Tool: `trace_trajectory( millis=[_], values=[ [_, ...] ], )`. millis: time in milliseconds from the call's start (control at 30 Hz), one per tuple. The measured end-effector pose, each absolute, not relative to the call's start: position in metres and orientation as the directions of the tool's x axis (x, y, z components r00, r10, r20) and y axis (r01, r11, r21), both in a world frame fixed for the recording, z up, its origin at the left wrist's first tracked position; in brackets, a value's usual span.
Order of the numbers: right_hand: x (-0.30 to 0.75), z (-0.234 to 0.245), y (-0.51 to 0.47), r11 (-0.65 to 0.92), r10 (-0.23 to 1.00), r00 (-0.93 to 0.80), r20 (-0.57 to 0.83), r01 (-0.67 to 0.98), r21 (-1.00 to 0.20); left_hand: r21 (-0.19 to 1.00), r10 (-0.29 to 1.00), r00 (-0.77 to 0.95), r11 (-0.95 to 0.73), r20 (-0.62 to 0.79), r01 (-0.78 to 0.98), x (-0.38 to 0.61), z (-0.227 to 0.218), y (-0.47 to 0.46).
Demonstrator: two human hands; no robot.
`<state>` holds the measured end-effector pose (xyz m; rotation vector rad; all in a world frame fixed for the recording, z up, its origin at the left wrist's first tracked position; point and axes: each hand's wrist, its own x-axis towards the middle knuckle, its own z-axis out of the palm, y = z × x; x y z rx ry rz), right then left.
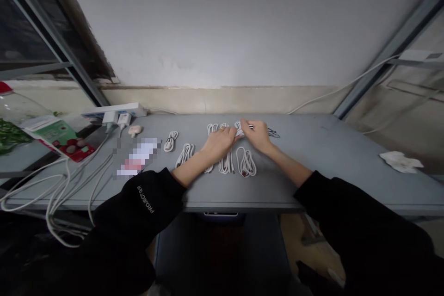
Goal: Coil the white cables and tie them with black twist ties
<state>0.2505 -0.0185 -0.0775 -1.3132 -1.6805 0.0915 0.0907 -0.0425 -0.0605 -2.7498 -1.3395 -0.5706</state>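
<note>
Both my hands meet at the far middle of the grey table [312, 157]. My left hand [218, 142] and my right hand [257, 134] are closed on a small white coiled cable [239, 128] between them. Several other white cable bundles lie around: one [170, 140] to the left, one [184, 153] near my left wrist, two [245, 163] just in front of my hands. A dark twist tie or wire [273, 133] lies right of my right hand.
A white power strip [114, 113] with plugged chargers sits at the back left, its long white cords [58, 185] hanging off the table edge. A red and green packet [60, 138] and a plastic bottle lie left. Crumpled tissue [400, 162] lies at the right.
</note>
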Motion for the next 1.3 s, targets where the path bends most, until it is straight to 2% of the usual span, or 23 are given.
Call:
trace_trajectory(
  millis=[133, 233, 300, 467, 600, 767, 867, 967, 1033, 1167, 1233, 1300],
  values=[
    [0.257, -0.077, -0.014, 0.435, 0.834, -0.052, 0.55, 0.676, -0.595, 0.171, 0.779, 0.536, -0.606, 0.324, 0.777, 0.093, -0.062, -0.047],
    [0.272, -0.074, -0.006, 0.436, 0.859, -0.117, 0.498, 0.677, -0.593, 0.319, 0.823, 0.474, -0.561, 0.312, 0.764, 0.092, -0.066, -0.047],
    [0.288, -0.071, 0.0, 0.348, 0.889, -0.061, 0.454, 0.733, -0.584, 0.464, 0.854, 0.407, -0.519, 0.326, 0.718, 0.09, -0.069, -0.042],
    [0.33, -0.066, 0.015, 0.035, 0.915, 0.153, 0.374, 0.892, -0.45, 0.821, 0.903, 0.2, -0.429, 0.38, 0.376, 0.086, -0.075, -0.022],
    [0.348, -0.064, 0.019, 0.001, 0.955, 0.137, 0.263, 0.885, -0.466, 0.963, 0.967, 0.103, -0.246, 0.235, 0.115, 0.086, -0.071, -0.016],
    [0.346, -0.065, 0.017, 0.056, 0.998, -0.031, 0.063, 0.896, -0.441, 0.993, 0.99, 0.103, -0.091, 0.098, -0.072, 0.087, -0.063, -0.021],
    [0.341, -0.067, 0.015, 0.06, 0.998, -0.053, 0.028, 0.935, -0.348, 0.992, 0.993, 0.1, -0.058, 0.069, -0.113, 0.087, -0.061, -0.022],
    [0.34, -0.068, 0.015, 0.047, 0.999, -0.052, -0.006, 0.947, -0.316, 0.992, 0.989, 0.118, -0.08, 0.092, -0.101, 0.087, -0.062, -0.022],
    [0.341, -0.069, 0.017, 0.038, 0.999, -0.032, 0.025, 0.944, -0.328, 0.992, 0.986, 0.128, -0.103, 0.112, -0.073, 0.087, -0.063, -0.022],
    [0.346, -0.073, 0.021, -0.025, 0.969, 0.108, 0.224, 0.939, -0.343, 0.993, 0.984, 0.133, -0.115, 0.117, -0.024, 0.086, -0.065, -0.021],
    [0.348, -0.076, 0.023, -0.052, 0.96, 0.14, 0.244, 0.941, -0.335, 0.993, 0.984, 0.132, -0.119, 0.121, -0.026, 0.085, -0.065, -0.021],
    [0.349, -0.08, 0.024, -0.06, 0.969, 0.136, 0.204, 0.939, -0.337, 0.993, 0.984, 0.134, -0.117, 0.119, -0.023, 0.085, -0.065, -0.021]
  ],
)
